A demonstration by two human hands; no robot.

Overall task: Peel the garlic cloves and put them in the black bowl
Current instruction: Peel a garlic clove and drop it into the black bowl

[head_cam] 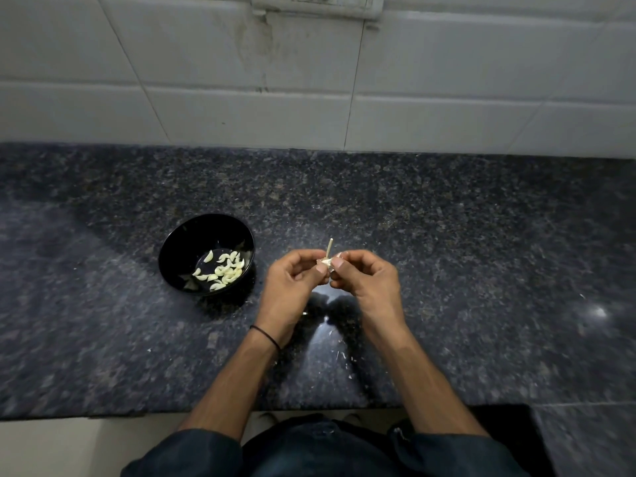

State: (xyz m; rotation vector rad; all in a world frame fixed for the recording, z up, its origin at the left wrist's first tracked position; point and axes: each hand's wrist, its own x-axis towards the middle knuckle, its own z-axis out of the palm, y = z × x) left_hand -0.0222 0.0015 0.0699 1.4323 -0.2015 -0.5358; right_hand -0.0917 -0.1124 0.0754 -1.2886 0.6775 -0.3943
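Because both hands meet over the granite countertop [464,235] just in front of the body, the work sits right under the head camera and any loose skin drops onto the stone rather than into the bowl. The left hand [296,285] curls its fingers and pinches one side of a small garlic remnant [326,262], while the right hand [366,282] pinches the other side, thumb tips almost touching. A dry stalk [330,247] pokes up between them, which suggests this is the core of a bulb with its last clove or two being pried away, though that is a judgement. The black bowl [191,241] stands near the left hand, close enough for a short drop, and holds a good scatter of peeled cloves [223,268], so the task looks well advanced. Pale skin scraps [340,356] lie on the counter below the wrists. A thin black band [265,336] circles the left wrist.

The fingers cover most of the garlic, so I cannot tell how many cloves remain or whether the skin has come off. No unpeeled supply shows anywhere. A switch plate [316,5] on the tiled wall [172,63] is cut off by the top edge
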